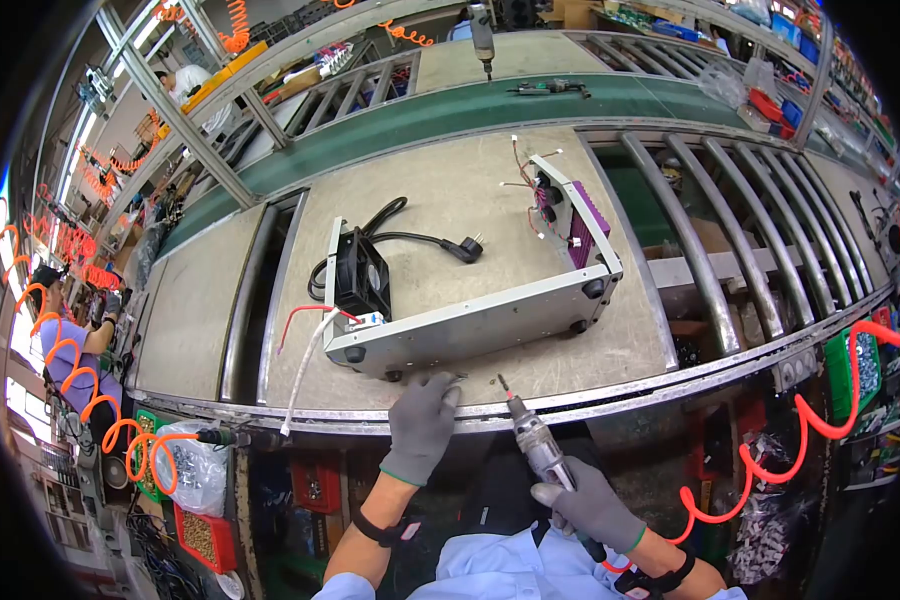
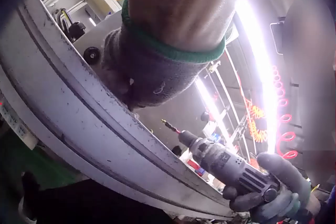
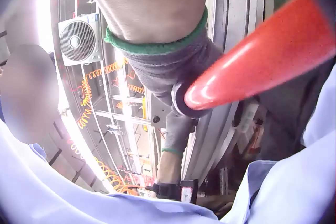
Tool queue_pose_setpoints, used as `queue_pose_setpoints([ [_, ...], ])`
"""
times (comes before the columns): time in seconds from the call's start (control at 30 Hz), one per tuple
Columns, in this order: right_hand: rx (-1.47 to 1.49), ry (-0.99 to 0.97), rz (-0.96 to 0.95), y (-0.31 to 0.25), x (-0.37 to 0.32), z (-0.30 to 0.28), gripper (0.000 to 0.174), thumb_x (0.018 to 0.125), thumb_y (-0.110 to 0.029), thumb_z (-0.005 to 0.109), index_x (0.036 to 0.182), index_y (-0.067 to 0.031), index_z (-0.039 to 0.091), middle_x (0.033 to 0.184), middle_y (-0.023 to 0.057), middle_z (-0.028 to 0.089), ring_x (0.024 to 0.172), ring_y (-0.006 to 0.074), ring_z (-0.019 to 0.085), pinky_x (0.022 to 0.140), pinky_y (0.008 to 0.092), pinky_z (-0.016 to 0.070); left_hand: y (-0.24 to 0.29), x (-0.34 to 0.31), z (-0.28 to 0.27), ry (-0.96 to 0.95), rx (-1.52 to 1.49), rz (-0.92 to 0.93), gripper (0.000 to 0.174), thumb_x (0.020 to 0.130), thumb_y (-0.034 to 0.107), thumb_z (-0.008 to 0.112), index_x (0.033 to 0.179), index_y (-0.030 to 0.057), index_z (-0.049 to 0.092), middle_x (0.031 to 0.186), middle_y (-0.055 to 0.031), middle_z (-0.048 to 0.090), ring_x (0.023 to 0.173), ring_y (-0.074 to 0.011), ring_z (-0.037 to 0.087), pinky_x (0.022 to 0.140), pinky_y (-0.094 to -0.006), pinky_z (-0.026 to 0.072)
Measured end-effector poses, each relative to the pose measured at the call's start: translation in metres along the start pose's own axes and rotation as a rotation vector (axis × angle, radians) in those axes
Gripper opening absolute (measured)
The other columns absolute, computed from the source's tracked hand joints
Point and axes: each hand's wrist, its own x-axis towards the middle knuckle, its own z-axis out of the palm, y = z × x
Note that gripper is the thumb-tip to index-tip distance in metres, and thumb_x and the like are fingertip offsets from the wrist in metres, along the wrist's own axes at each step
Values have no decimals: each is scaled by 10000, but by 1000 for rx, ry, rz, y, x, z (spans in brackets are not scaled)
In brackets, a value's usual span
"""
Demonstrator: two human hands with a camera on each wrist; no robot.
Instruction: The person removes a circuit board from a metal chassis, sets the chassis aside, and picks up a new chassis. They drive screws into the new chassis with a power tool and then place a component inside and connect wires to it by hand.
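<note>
My gloved left hand (image 1: 422,425) rests at the bench's front edge, below the metal chassis (image 1: 470,325). A small dark piece (image 1: 460,377) lies right at its fingertips; I cannot tell whether they pinch it. In my gloved right hand (image 1: 598,510) I grip a power screwdriver (image 1: 542,450), its bit pointing up toward the bench. The screwdriver (image 2: 226,163) also shows in the left wrist view. On the chassis are a black fan (image 1: 362,272), a purple finned part (image 1: 591,225) and black feet. A red air hose (image 3: 262,56) crosses before the right hand in its wrist view.
A black power cord with a plug (image 1: 462,248) lies behind the chassis. Metal rollers (image 1: 680,235) flank the bench plate at right. Beyond runs a green belt (image 1: 400,125) with another tool (image 1: 550,89) on it. A screwdriver (image 1: 481,40) hangs above. Red bins (image 1: 205,540) sit below left.
</note>
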Motion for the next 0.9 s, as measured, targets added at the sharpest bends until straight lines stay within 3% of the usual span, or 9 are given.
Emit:
queue_pose_setpoints([
  [0.07, -1, 28, -17, -5, 2, -5, 371, 944, -311, 726, 1132, -32, 568, 747, 35, 591, 542, 92, 588, 483, 270, 496, 0, 2, 3, -29, 60, -35, 156, 911, 162, 696, 1056, 103, 704, 971, -164, 678, 850, -386, 676, 726, -461, 547],
  [0.17, 47, 47, -29, -9, 6, -10, 344, 951, -285, 711, 1131, -29, 568, 744, 32, 587, 541, 94, 591, 476, 265, 495, 1, 4, 8, -70, 182, -37, 112, 921, 179, 682, 1008, 110, 670, 949, -152, 668, 832, -391, 679, 701, -480, 551],
  [0.27, 104, 85, -9, -14, 10, -11, 337, 950, -280, 707, 1127, -29, 567, 742, 29, 587, 546, 92, 596, 473, 260, 493, 1, 7, 0, -102, 54, -75, 139, 928, 132, 663, 1063, 98, 671, 956, -175, 658, 861, -407, 668, 734, -477, 547],
  [0.37, 96, 107, 5, -16, 13, -11, 344, 947, -289, 706, 1125, -31, 566, 736, 29, 589, 550, 89, 600, 473, 257, 492, 18, 27, -25, -56, -201, 86, 166, 947, 76, 631, 1109, 66, 669, 942, -197, 639, 877, -417, 655, 769, -454, 542],
  [0.47, 73, 98, -17, -14, 15, -12, 360, 941, -306, 712, 1124, -32, 566, 734, 30, 593, 551, 87, 600, 471, 257, 493, 63, 59, -79, -249, -165, 137, 168, 973, 3, 563, 1123, 16, 636, 921, -163, 624, 846, -325, 647, 769, -379, 514],
  [0.5, 67, 93, -28, -13, 15, -13, 366, 940, -312, 714, 1123, -32, 566, 733, 31, 595, 550, 87, 599, 471, 257, 493, 64, 71, -84, -204, -208, 260, 172, 988, 13, 545, 1134, 12, 636, 912, -115, 641, 796, -226, 656, 698, -317, 519],
  [0.6, 70, 88, -29, -13, 15, -13, 374, 938, -323, 715, 1121, -33, 567, 739, 35, 602, 549, 89, 598, 473, 258, 495, 84, 106, -106, -387, -521, -160, 157, 992, 25, 545, 1109, 13, 650, 910, -64, 659, 738, -121, 647, 612, -257, 508],
  [0.67, 74, 79, -18, -14, 15, -13, 371, 940, -324, 713, 1119, -33, 567, 739, 34, 601, 548, 89, 597, 475, 257, 496, 92, 136, -108, -397, -589, -264, 132, 980, 56, 597, 1089, 5, 652, 894, -43, 681, 712, -83, 645, 569, -225, 503],
  [0.9, 109, 65, -34, -12, 18, -15, 352, 932, -312, 715, 1092, -41, 555, 677, 46, 606, 513, 105, 587, 465, 260, 484, 81, 209, -69, -591, -519, -349, 210, 987, 191, 649, 1102, 21, 696, 966, -56, 712, 770, -106, 690, 646, -257, 555],
])
